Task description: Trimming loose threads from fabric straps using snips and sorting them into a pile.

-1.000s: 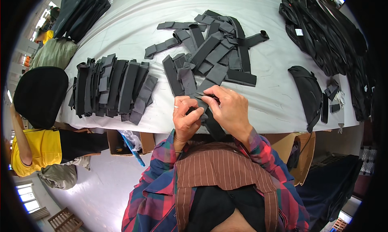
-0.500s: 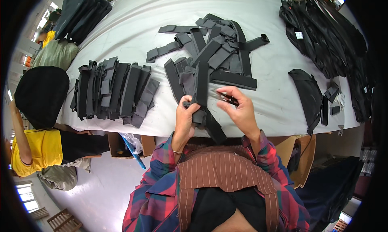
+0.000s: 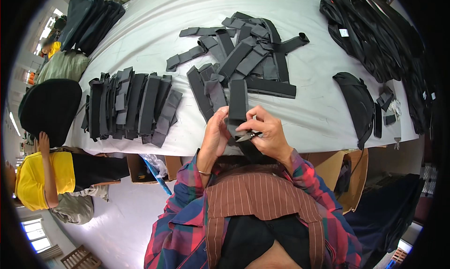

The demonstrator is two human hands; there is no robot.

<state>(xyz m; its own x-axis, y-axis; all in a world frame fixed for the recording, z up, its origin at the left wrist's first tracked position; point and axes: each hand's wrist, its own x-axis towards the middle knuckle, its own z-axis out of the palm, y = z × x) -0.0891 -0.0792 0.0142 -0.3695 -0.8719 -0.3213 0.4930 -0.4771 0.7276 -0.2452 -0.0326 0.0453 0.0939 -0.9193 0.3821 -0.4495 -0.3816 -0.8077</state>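
Note:
Close to the table's front edge, my left hand [image 3: 214, 136] grips a black fabric strip [image 3: 238, 99] by its side, the strip standing up from the fingers. My right hand [image 3: 271, 135] is closed round small thread snips [image 3: 244, 137], blades pointing left. Its thumb and forefinger meet the lower part of the same strip. Whether they pinch a thread there is too small to tell. Just beyond my hands lies a loose heap of black and dark grey strips [image 3: 258, 58]. A row of similar strips [image 3: 133, 105] stands packed together to the left.
Black garments [image 3: 370, 39] are piled at the far right of the white table [image 3: 309, 123]. Nearer lies a curved black piece [image 3: 352, 105]. At the left, a co-worker in yellow [image 3: 37, 180] touches a rounded black panel [image 3: 49, 109]. Cardboard boxes [image 3: 355, 180] stand below the table edge.
My right hand with the snips has moved left onto the strip, and the blades now lie across its lower part. The co-worker's hand has come to the black panel's lower edge.

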